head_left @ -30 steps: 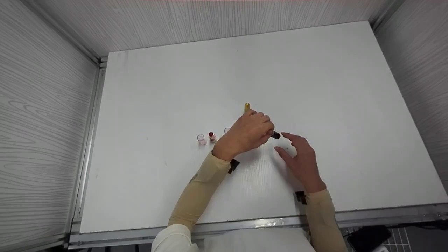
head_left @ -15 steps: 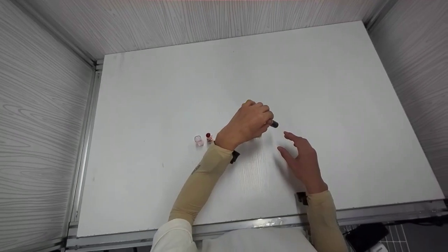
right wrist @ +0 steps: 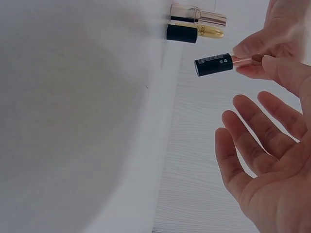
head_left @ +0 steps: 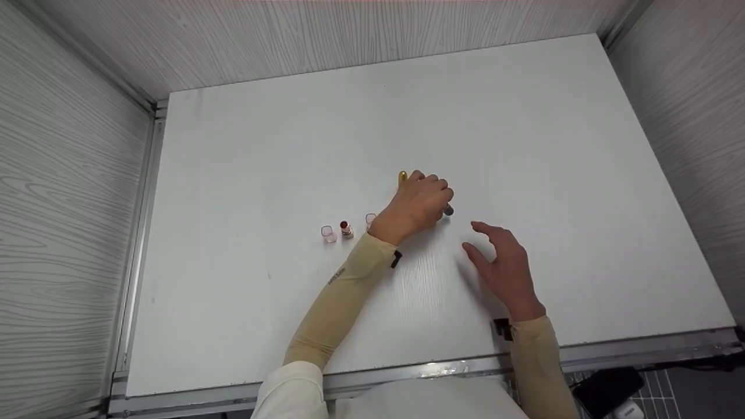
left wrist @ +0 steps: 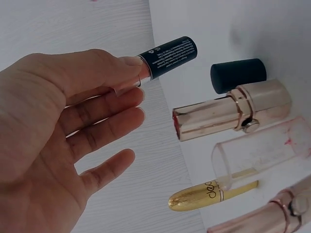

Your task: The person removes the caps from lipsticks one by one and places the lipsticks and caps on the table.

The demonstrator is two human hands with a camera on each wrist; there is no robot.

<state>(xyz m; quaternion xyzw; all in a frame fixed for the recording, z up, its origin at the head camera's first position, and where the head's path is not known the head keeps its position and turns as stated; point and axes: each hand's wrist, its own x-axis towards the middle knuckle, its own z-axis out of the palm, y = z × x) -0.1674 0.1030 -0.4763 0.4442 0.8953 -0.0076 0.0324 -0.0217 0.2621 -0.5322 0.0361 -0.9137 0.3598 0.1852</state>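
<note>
My left hand [head_left: 414,203] pinches a lipstick tube [left wrist: 172,57] by its pinkish, clear-looking section between thumb and fingers. Its black, printed end points away from the hand, toward the right in the head view. To the right and nearer the body, my right hand [head_left: 503,267] hovers with thumb and fingers spread, holding nothing. Beyond the left hand stand a gold tube [head_left: 403,178] and a black cap [left wrist: 238,75]. A rose-gold lipstick [left wrist: 209,119] stands beside that cap in the left wrist view; the left hand hides it in the head view.
Left of the left wrist stand a clear pinkish cap [head_left: 329,234] and a lipstick with a dark red tip [head_left: 347,229]. Another clear cap [head_left: 371,220] is partly behind the wrist. The white table [head_left: 244,174] has wood-grain walls behind and at both sides.
My left hand has moved away from the body with the lipstick tube, then shifted slightly left. The gold tube, covered half a second ago, shows again. The right hand has hardly moved.
</note>
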